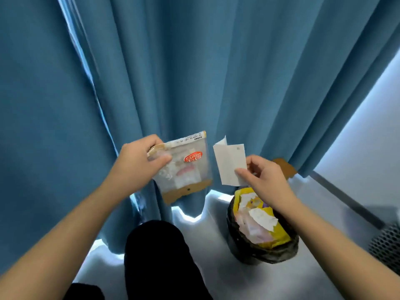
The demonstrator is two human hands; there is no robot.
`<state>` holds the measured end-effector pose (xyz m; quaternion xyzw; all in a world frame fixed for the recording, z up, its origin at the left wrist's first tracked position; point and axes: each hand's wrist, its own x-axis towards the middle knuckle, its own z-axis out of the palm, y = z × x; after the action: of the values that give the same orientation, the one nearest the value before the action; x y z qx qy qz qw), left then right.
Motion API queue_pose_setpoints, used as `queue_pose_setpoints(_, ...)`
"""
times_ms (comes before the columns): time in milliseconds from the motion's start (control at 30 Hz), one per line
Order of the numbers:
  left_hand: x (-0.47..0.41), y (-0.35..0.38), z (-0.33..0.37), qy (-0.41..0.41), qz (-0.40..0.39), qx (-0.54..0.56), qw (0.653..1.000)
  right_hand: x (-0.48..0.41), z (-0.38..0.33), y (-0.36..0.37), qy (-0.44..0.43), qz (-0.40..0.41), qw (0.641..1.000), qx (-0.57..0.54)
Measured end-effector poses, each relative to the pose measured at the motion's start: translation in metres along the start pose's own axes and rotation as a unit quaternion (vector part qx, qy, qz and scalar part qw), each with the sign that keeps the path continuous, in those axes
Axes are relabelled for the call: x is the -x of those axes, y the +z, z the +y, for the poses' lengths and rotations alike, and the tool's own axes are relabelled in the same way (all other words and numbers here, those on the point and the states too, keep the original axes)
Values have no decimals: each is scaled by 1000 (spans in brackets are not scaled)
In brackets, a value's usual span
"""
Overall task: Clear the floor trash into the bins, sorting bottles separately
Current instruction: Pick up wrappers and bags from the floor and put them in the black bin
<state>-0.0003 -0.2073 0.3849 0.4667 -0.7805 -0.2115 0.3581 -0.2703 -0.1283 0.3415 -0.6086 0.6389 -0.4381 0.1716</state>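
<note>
My left hand grips the top corner of a clear snack wrapper with tan edges and an orange-red label, held up in front of the blue curtain. My right hand pinches a folded white paper slip by its lower edge, directly above a dark round bin. The bin stands on the floor at lower right and is filled with yellow wrappers, white paper and pink plastic. No bottle is in sight.
A blue curtain hangs just behind the hands and reaches the pale floor. My dark-clothed knee is at bottom centre. A brown cardboard piece sits behind the bin. A perforated grey object is at the right edge.
</note>
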Motion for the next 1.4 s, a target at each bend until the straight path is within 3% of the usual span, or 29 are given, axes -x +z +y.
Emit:
queue_pose_setpoints(267, -46, 137, 23, -25, -121, 28, 992, 28, 127, -45, 215, 78, 972, 61)
queue_pose_setpoints(467, -66, 212, 13, -73, -180, 42, 980, 27, 202, -13, 370, 69, 925, 58)
queue_pose_setpoints(567, -72, 233, 5, -95, -194, 43, 975, 29, 222, -2, 418, -7, 895, 156)
queue_pose_setpoints(667, -77, 249, -2, -103, -201, 39, 973, 40, 235, -8, 427, -59, 857, 282)
queue_pose_setpoints(833, -78, 276, -3, -137, -223, 72, 963, 56, 244, -23, 382, -90, 832, 391)
queue_pose_setpoints(967, -68, 309, -5, -199, -238, 132, 941, 58, 241, -24, 382, -94, 828, 400)
queue_pose_setpoints(1200, -45, 344, -59, -240, -330, -55, 911, 58, 249, -14, 404, -122, 808, 410)
queue_pose_setpoints(1300, -38, 348, -80, -248, -370, -63, 893, 62, 257, 0, 481, -140, 790, 353)
queue_pose_setpoints(1400, -32, 358, -86, -234, -444, -61, 863, 66, 265, 16, 477, -163, 782, 366)
